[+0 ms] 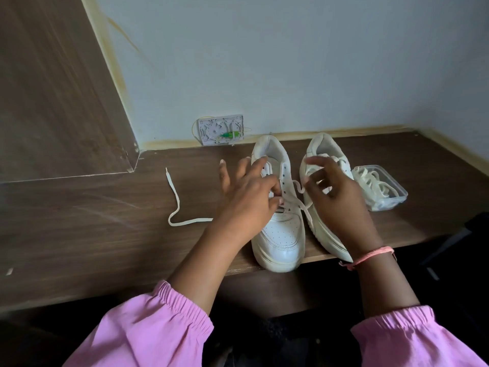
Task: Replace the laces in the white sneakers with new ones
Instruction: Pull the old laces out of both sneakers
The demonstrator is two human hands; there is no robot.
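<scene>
Two white sneakers stand side by side on the brown desk, toes toward me. My left hand (251, 192) lies over the tongue and eyelets of the left sneaker (280, 234), fingertips pressed at the lace holes. My right hand (330, 192) pinches a cream lace (297, 186) that runs from that shoe's eyelets and hangs between the shoes. The right sneaker (325, 147) sits behind my right hand, still laced at the top. The lace's other end (174, 205) trails across the desk to the left.
A clear plastic container (383, 189) holding cream laces sits right of the shoes. A white wall plate with wires (221, 129) is at the back wall. A wooden panel rises on the left. The desk edge (185, 282) runs close in front.
</scene>
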